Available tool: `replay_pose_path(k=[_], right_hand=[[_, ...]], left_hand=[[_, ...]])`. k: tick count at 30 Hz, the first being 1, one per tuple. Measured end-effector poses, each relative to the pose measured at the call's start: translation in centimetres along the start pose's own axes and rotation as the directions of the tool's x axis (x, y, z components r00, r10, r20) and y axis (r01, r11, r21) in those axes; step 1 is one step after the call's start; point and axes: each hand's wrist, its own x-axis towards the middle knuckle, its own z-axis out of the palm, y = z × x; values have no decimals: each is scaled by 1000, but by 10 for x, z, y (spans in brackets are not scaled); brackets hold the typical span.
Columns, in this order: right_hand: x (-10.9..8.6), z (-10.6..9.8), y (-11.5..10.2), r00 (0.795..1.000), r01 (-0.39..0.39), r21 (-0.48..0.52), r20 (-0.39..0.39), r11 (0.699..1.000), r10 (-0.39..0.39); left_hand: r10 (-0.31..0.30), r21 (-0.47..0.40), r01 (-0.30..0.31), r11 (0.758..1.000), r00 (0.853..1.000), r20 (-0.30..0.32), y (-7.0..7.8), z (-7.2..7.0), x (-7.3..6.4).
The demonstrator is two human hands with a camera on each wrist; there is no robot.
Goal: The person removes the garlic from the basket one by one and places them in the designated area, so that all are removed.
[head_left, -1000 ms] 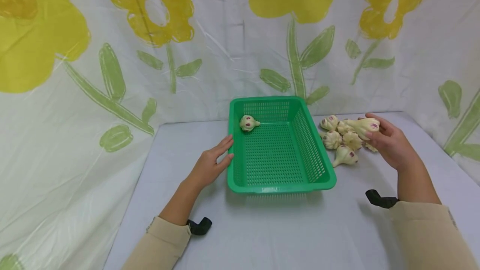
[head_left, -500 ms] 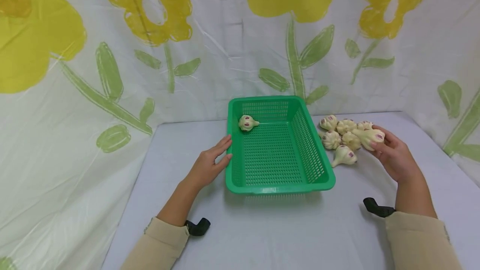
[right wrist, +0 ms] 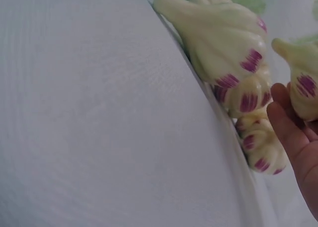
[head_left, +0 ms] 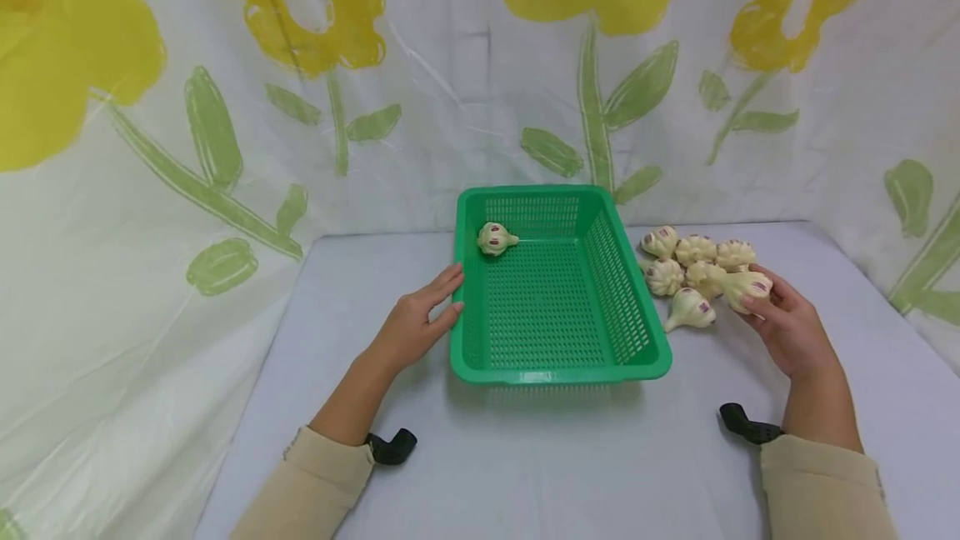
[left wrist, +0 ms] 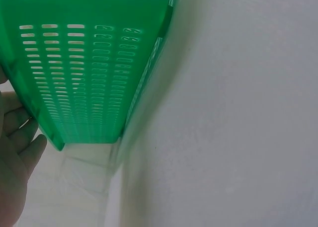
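My left hand [head_left: 411,319] rests its extended fingers on the left rim of a green plastic basket [head_left: 558,376]; the left wrist view shows those fingers [left wrist: 19,132] along the rim. Inside the basket, at its back left corner, lies one garlic bulb [head_left: 495,239]. To the right of the basket my right hand [head_left: 793,327] holds another garlic bulb [head_left: 742,287] between thumb and fingers, its stem pointing left. The same held garlic bulb [right wrist: 305,83] shows at the edge of the right wrist view. Several more bulbs lie under and beside it.
The pile of garlic bulbs [head_left: 696,249] sits close to the basket's right wall; one bulb [head_left: 690,309] lies at its front. A white-covered table [head_left: 555,465] runs beneath everything. Behind it hangs a flower-printed cloth [head_left: 450,132].
My right hand has come lower and slightly nearer with the garlic bulb, uncovering bulbs at the back of the pile. My left hand stays at the basket rim. The head view tilts slightly.
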Motion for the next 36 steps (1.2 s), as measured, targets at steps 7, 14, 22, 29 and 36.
replay_pose_path(k=[7, 14, 22, 29, 36], right_hand=[[3, -3, -2, 994, -67, -158, -98, 985, 52], [5, -6, -5, 997, -22, -64, -73, 998, 17], [3, -17, -3, 984, -168, -414, -131, 895, 124], [5, -16, -2, 955, -293, -769, -210, 569, 208], [1, -16, 0, 951, -291, -820, -192, 493, 242]], left_hand=[[27, 9, -27, 1000, 999, -19, 0, -4, 3], [17, 14, -17, 1000, 999, -27, 0, -8, 3], [14, 23, -13, 1000, 1000, -23, -1, -6, 4], [9, 8, -9, 1000, 1000, -18, 1, -4, 3], [19, -2, -19, 1000, 1000, -12, 0, 1, 3]])
